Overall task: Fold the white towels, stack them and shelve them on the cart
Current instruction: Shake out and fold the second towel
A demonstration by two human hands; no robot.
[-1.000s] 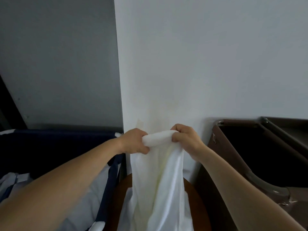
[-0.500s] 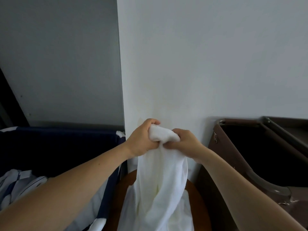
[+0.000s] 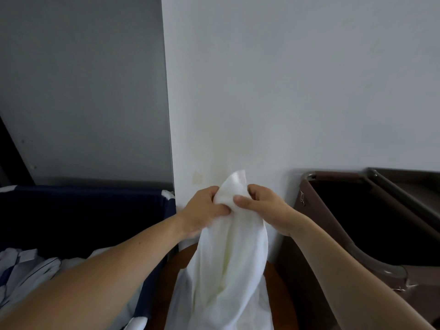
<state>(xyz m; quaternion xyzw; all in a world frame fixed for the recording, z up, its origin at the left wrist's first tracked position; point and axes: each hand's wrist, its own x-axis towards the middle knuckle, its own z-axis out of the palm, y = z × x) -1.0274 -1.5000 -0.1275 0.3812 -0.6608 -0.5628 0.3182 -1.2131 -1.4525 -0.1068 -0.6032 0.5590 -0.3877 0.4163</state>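
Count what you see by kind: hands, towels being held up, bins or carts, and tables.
Hands: 2, left hand and right hand
Held towels: 1, white towel
Bins or carts: 2, navy bin and brown cart
Tables: 1, round wooden table
Total: 6

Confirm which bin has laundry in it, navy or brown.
The navy bin on the left: blue-striped white laundry lies heaped in it. The brown bin on the right shows only a dark interior.
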